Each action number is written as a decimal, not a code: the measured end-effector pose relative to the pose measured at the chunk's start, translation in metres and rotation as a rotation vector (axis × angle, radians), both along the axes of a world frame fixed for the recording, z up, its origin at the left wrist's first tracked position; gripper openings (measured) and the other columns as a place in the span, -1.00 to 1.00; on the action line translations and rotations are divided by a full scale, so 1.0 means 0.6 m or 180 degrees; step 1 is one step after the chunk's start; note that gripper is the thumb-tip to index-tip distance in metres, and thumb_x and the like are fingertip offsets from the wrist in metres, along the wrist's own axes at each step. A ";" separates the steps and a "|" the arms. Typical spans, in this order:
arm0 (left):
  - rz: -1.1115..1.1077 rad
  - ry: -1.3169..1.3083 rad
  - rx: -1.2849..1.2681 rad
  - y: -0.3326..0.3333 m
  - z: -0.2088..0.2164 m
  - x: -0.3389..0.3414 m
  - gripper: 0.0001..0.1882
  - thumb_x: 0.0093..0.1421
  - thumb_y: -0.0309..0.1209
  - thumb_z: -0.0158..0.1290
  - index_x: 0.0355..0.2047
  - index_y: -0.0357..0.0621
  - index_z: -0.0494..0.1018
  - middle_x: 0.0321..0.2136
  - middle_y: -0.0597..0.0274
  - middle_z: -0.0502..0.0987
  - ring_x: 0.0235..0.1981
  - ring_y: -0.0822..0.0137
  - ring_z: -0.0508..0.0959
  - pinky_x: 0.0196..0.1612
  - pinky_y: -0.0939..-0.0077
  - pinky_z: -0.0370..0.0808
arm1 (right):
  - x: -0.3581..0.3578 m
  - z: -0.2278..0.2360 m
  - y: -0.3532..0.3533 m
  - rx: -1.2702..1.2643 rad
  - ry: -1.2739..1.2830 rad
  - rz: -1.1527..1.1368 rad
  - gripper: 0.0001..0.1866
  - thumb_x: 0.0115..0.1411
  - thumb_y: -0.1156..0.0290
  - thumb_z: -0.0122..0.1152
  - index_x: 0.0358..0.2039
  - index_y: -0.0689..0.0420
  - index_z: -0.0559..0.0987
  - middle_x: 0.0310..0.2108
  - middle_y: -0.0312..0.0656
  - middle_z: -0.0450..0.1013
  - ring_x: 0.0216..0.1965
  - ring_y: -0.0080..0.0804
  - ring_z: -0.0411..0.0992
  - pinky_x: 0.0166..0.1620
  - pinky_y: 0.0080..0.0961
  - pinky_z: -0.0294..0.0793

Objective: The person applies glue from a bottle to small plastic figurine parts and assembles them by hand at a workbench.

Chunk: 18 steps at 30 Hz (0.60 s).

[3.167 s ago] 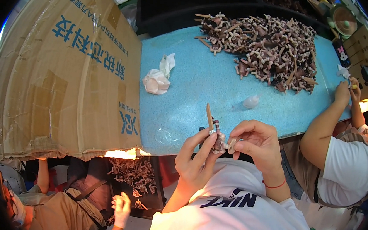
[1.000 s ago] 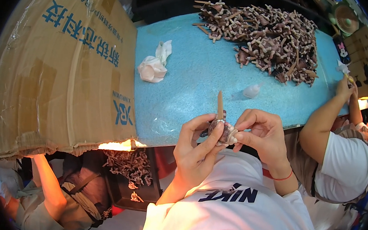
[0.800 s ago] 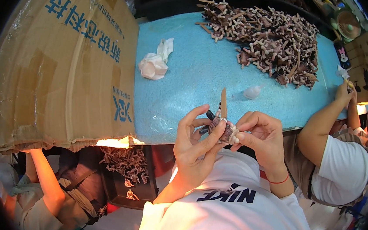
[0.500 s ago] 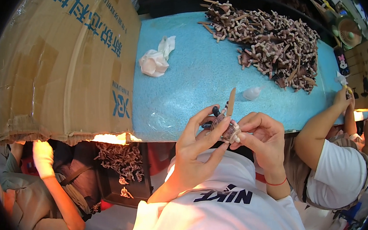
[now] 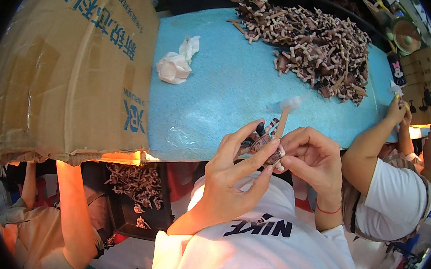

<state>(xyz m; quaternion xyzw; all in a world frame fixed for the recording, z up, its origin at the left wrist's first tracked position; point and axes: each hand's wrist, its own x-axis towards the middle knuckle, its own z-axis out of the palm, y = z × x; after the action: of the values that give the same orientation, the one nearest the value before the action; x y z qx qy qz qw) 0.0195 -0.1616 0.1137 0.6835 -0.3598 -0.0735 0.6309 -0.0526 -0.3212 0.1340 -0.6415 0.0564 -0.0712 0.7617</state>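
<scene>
Just over the near edge of the blue table, both my hands meet on one small painted figurine (image 5: pixel 277 154). It is brown-striped and pale, with black boot-like ends and a flat tan stick-like piece (image 5: pixel 282 123) jutting up from it. My left hand (image 5: pixel 232 179) is closed round its body, fingers and thumb on either side. My right hand (image 5: pixel 314 162) pinches the figurine's pale lower end between thumb and forefinger. Fingers cover part of the figurine. Past the tan piece's tip lies a small whitish translucent lump (image 5: pixel 291 103).
A heap of similar figurines (image 5: pixel 315 49) covers the far right of the blue table (image 5: pixel 212 99). Crumpled white tissue (image 5: pixel 176 66) lies by a large cardboard box (image 5: pixel 67 81) at left. Below is a black tray (image 5: pixel 139 229) of figurines. Co-workers sit on both sides.
My hands still hold the figurine, which has turned slightly, its tan piece leaning further right. My view has shifted a little. The left co-worker's arm has moved right.
</scene>
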 end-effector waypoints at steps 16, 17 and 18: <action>0.0179 -0.0806 0.0218 -0.017 0.007 0.010 -0.40 -0.28 -0.60 0.13 -0.08 -0.26 0.40 -0.10 -0.01 0.41 -0.36 0.17 0.42 -0.32 0.47 0.44 | 0.017 0.013 -0.012 -0.0240 0.0207 0.0254 -0.55 -0.09 0.77 0.11 -0.13 0.31 0.30 -0.30 -0.17 0.34 -0.33 -0.60 0.43 -0.34 -0.70 0.56; 0.0239 -0.0814 0.0206 -0.018 0.007 0.009 -0.39 -0.29 -0.60 0.13 -0.08 -0.27 0.40 -0.11 0.00 0.41 -0.37 0.17 0.42 -0.32 0.47 0.44 | 0.019 0.010 -0.012 -0.0312 0.0058 0.0235 -0.54 -0.10 0.78 0.10 -0.12 0.31 0.30 -0.31 -0.18 0.34 -0.33 -0.60 0.43 -0.34 -0.71 0.57; 0.0301 -0.0821 0.0192 -0.019 0.006 0.009 -0.39 -0.29 -0.60 0.13 -0.08 -0.28 0.39 -0.11 0.01 0.41 -0.37 0.17 0.41 -0.31 0.47 0.43 | 0.020 0.009 -0.011 -0.0307 0.0053 0.0229 -0.54 -0.10 0.78 0.10 -0.12 0.31 0.30 -0.31 -0.18 0.34 -0.33 -0.60 0.43 -0.34 -0.71 0.57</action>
<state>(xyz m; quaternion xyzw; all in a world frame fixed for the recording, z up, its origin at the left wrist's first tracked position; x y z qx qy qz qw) 0.0252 -0.1729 0.1173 0.7221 -0.4030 0.0340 0.5612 -0.0403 -0.3278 0.1396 -0.6797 0.0361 -0.0411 0.7314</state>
